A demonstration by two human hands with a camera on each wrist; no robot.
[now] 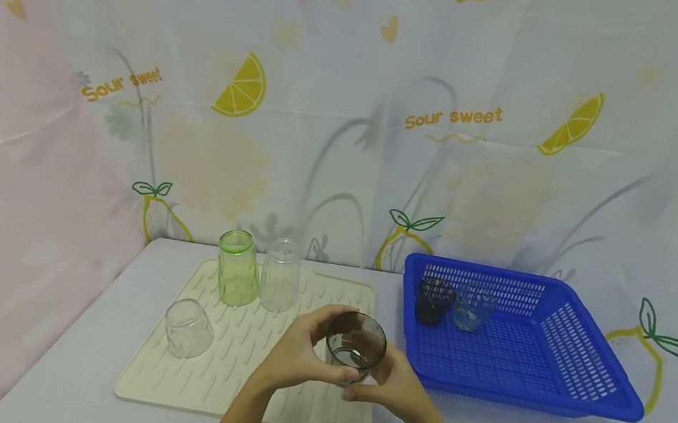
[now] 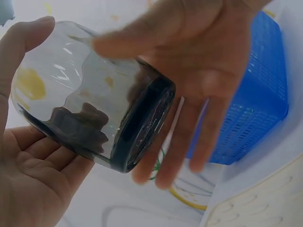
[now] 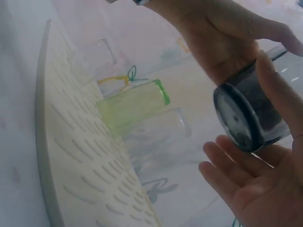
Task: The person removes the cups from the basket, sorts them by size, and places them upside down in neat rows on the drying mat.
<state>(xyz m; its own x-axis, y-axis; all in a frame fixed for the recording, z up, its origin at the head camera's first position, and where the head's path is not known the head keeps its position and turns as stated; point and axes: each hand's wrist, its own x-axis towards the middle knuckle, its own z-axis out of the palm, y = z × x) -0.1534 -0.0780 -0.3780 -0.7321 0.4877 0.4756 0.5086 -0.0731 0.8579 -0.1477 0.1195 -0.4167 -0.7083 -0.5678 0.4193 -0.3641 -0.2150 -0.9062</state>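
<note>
My left hand (image 1: 308, 352) holds a smoky grey drinking glass (image 2: 94, 94) tilted above the front right of the drying mat. Its thumb and fingers are around the rim end. At the thick dark base is my right hand (image 3: 265, 189), with its thumb beside the glass wall and its fingers held fairly straight. Whether that thumb touches the glass I cannot tell. On the cream ridged drying mat (image 1: 236, 385) stand a green tumbler (image 1: 238, 270) and a tall clear tumbler (image 1: 280, 277). A short clear glass (image 1: 189, 329) sits at the mat's left.
A blue plastic basket (image 1: 515, 395) stands on the right of the white table. In its back left corner are a dark glass (image 1: 433, 301) and a short clear glass (image 1: 473, 308). A lemon-print curtain (image 1: 337, 132) hangs behind the table.
</note>
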